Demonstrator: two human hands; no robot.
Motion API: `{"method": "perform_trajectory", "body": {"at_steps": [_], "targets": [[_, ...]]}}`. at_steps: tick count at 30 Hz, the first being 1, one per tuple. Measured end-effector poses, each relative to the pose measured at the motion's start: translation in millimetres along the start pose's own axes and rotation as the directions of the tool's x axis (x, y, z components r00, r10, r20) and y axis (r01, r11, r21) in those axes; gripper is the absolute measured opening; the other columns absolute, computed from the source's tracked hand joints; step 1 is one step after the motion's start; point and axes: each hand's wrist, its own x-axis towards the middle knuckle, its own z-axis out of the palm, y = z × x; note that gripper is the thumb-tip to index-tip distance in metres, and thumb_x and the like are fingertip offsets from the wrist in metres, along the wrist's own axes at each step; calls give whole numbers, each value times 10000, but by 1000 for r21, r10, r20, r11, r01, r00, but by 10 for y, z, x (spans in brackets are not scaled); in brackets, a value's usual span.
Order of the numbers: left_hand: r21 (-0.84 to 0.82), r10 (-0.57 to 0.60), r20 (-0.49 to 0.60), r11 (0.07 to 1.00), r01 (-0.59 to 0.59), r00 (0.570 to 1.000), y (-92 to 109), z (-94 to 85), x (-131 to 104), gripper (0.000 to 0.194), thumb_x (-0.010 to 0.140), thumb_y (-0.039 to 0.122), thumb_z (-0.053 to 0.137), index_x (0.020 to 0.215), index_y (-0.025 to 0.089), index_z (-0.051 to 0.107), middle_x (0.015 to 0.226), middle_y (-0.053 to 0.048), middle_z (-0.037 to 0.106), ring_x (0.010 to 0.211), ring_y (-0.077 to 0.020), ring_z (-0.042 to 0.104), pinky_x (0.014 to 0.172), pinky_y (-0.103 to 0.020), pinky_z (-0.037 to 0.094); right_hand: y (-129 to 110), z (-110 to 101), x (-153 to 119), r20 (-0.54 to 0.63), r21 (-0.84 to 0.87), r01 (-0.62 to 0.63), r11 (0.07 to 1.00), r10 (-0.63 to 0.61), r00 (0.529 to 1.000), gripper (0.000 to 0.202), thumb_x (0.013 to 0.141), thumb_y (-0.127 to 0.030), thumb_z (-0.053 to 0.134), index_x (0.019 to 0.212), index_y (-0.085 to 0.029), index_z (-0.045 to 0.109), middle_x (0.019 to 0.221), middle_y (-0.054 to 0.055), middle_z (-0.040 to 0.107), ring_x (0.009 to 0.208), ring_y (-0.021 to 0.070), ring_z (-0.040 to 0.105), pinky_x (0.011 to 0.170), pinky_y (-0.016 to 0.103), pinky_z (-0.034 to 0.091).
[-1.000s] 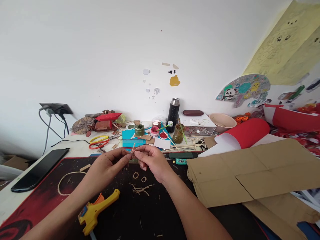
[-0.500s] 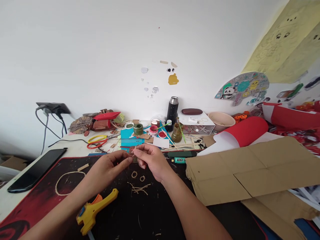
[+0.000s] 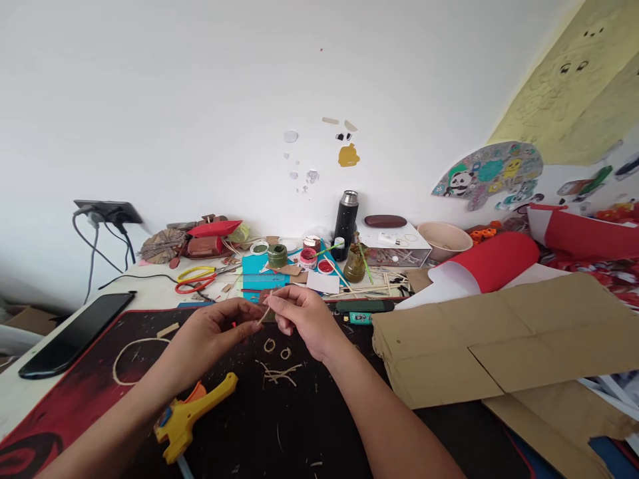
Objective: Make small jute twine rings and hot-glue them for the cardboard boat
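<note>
Between my two hands runs a short piece of tan twine [image 3: 265, 314], slanting up to the right. My left hand [image 3: 219, 326] pinches its lower end with thumb and fingers. At the upper end, my right hand [image 3: 299, 313] grips it between thumb and forefinger. Below the hands, two small twine rings [image 3: 269, 345] lie on the dark mat, with several loose twine pieces [image 3: 279, 374] crossed in a heap under them. A larger twine loop [image 3: 120, 366] rests left of my left forearm, partly hidden by it. The yellow glue gun [image 3: 194, 416] lies nearer me.
Flat brown cardboard [image 3: 499, 339] covers the right side. Behind my hands stand paint jars [image 3: 277, 256], a black thermos [image 3: 347, 216] and a glass bottle [image 3: 354, 265]. Scissors [image 3: 197, 279] and a phone [image 3: 77, 332] lie at left. A red paper roll [image 3: 504, 263] sits back right.
My hands stay close together, and the twine between them now shows more plainly, with the left fingertips slightly lower on it. The whole view has shifted slightly.
</note>
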Motion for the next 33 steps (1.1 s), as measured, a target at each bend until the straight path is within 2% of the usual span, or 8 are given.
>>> {"method": "perform_trajectory", "body": {"at_steps": [5, 11, 15, 20, 23, 26, 29, 33], "targets": [[-2, -2, -77, 1000, 2, 997, 22, 28, -13, 414, 833, 638, 842, 960, 244, 853, 873, -58, 849, 696, -216, 691, 636, -302, 585, -11, 1, 0, -8, 7, -13, 1000, 13, 1000, 472, 742, -587, 970, 880, -208, 724, 575, -82, 563, 524, 107, 443, 539, 292, 310], [47, 83, -83, 996, -80, 993, 17, 66, -3, 381, 869, 620, 827, 958, 250, 844, 907, -64, 863, 779, -251, 758, 734, -341, 637, -20, 7, -14, 1, -14, -6, 1000, 6, 1000, 499, 747, -641, 952, 888, -216, 732, 575, -83, 542, 525, 111, 428, 547, 300, 319], [165, 188, -102, 971, -170, 977, 13, 73, 15, 240, 925, 490, 759, 959, 265, 834, 905, -37, 862, 803, -241, 773, 779, -336, 625, -33, 15, -24, 2, -5, -12, 1000, 12, 1000, 500, 737, -643, 956, 871, -219, 728, 564, -82, 544, 527, 114, 423, 548, 305, 318], [294, 334, -104, 910, -292, 937, -20, 86, 1, 169, 970, 350, 700, 1059, 277, 823, 909, -5, 860, 780, -206, 784, 772, -309, 625, -40, 18, -27, 19, 58, -13, 998, 12, 1000, 479, 757, -617, 957, 869, -210, 728, 558, -84, 536, 523, 108, 417, 550, 299, 296], [378, 439, -91, 846, -377, 894, -68, 104, -11, 173, 1002, 292, 667, 1104, 269, 804, 965, -19, 873, 786, -197, 796, 761, -292, 628, -27, 20, -22, 18, 86, -24, 996, 22, 1000, 500, 744, -617, 968, 878, -202, 723, 564, -86, 532, 517, 102, 412, 549, 298, 284], [436, 520, -77, 785, -440, 851, -107, 116, -6, 175, 1030, 273, 639, 1074, 263, 808, 1017, -47, 889, 850, -213, 825, 819, -298, 645, -8, 27, -17, 16, 89, -36, 995, 34, 999, 522, 731, -630, 974, 873, -200, 716, 563, -82, 535, 516, 103, 416, 550, 298, 286], [443, 524, -84, 781, -440, 847, -114, 110, 8, 184, 1030, 287, 635, 1034, 266, 818, 1018, -64, 894, 892, -235, 841, 865, -317, 657, 5, 31, -14, 19, 88, -43, 995, 42, 999, 517, 726, -625, 978, 874, -205, 717, 566, -79, 537, 521, 107, 423, 550, 296, 292], [397, 461, -116, 834, -384, 880, -64, 93, 13, 164, 1003, 324, 650, 994, 265, 803, 978, -64, 889, 859, -240, 829, 833, -325, 649, 11, 31, -9, 22, 78, -37, 996, 35, 999, 495, 741, -613, 969, 879, -206, 721, 566, -76, 547, 520, 109, 426, 549, 295, 299]]}}
